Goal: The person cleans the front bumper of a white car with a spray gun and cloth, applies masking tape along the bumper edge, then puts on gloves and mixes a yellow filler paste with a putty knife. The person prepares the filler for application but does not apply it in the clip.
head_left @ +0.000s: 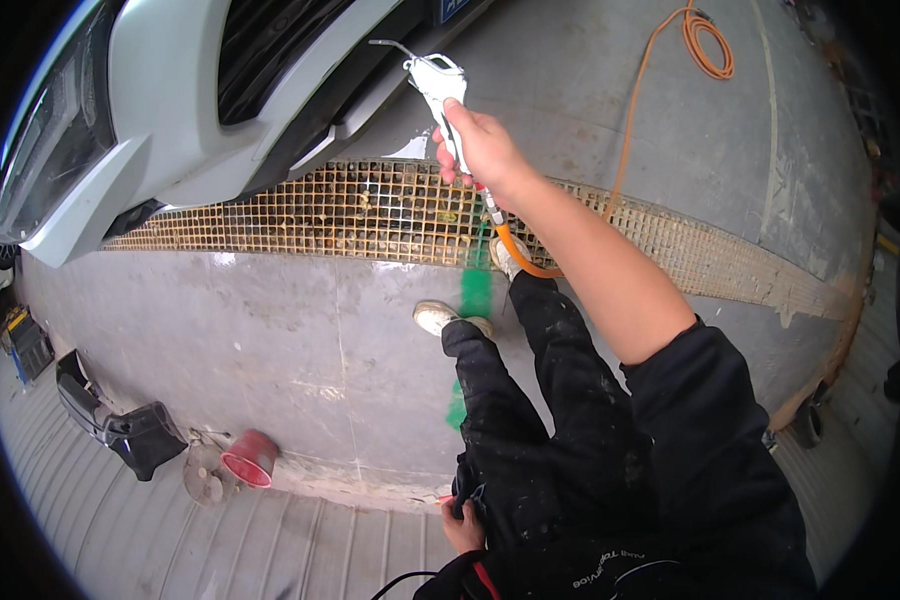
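Note:
My right hand [480, 150] is stretched out ahead with its fingers wrapped round the handle of a white air blow gun [438, 82]. The gun's thin bent nozzle points left, toward the front bumper [185, 150] of a white car, and stays apart from it. An orange air hose [520, 254] runs from a metal coupling at the base of the handle and passes behind my forearm. Down by my thigh is my left hand [463, 527], its fingers curled against dark cloth. A small reddish bit shows beside it, but what it holds is hidden.
A rusty floor grate [370, 210] crosses the floor under the car's front and my feet. More orange hose [708, 50] lies coiled at the far right. At the lower left stand a red bucket [251, 459] and black plastic parts [145, 438]. A green painted stripe [477, 294] marks the floor.

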A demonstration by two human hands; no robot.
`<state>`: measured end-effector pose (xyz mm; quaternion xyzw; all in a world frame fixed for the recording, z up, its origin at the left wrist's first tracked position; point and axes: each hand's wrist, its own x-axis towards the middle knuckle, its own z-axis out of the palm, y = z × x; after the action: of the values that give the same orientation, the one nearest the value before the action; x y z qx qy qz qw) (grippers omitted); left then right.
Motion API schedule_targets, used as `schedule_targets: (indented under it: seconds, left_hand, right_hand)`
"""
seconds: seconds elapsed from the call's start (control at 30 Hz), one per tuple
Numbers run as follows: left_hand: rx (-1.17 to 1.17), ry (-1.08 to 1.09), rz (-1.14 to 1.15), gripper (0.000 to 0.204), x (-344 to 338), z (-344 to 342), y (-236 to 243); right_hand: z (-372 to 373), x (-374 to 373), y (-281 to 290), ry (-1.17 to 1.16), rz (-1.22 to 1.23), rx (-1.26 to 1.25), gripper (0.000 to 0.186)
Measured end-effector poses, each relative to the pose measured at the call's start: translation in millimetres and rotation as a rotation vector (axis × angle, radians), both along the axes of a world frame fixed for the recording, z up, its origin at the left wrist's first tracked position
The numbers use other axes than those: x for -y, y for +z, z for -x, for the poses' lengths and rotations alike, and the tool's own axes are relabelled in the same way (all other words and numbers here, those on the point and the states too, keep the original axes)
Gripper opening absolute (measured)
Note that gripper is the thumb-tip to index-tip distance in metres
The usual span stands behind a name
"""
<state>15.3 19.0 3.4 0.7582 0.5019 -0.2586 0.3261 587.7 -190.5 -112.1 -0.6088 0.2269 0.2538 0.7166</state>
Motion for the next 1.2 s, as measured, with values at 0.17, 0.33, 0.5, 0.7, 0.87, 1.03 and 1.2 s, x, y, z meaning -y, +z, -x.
schedule_targets:
  seconds: [0.17, 0.33, 0.5, 0.7, 0.87, 1.03, 1.2]
  left_hand:
    - [0.015, -0.004, -0.004, 0.039, -1.3, 3.9, -2.0]
    - [0.032, -0.021, -0.021, 0.039, -0.2, 7.6, -3.4]
    - [0.038, 0.019, -0.020, 0.036, -1.2, 6.9, -0.4]
    - [0.023, -0.018, -0.019, 0.035, -14.5, 8.4, -2.5]
    - [0.003, -0.107, -0.062, 0.035, -27.0, 7.1, -5.7]
    - [-0.014, -0.107, -0.026, 0.037, -35.7, -2.8, -4.8]
    - [-0.016, -0.141, -0.039, 0.037, -29.2, -15.8, -2.5]
  right_hand:
    - [6.6, -15.4, -2.5, 0.026, -0.006, 0.002, 0.050]
    - [15.8, -31.3, -4.0, 0.038, -0.031, 0.019, 0.050]
    - [28.0, -60.0, -7.5, 0.072, -0.037, 0.054, 0.051]
    - [29.7, -80.0, -16.3, 0.160, 0.167, 0.060, 0.061]
    - [13.0, -55.4, -18.4, 0.027, 0.256, 0.064, 0.067]
    - [-4.3, -23.5, -14.9, -0.101, 0.176, 0.134, 0.061]
    - [-16.7, -15.1, -9.1, -0.119, 0.184, 0.089, 0.062]
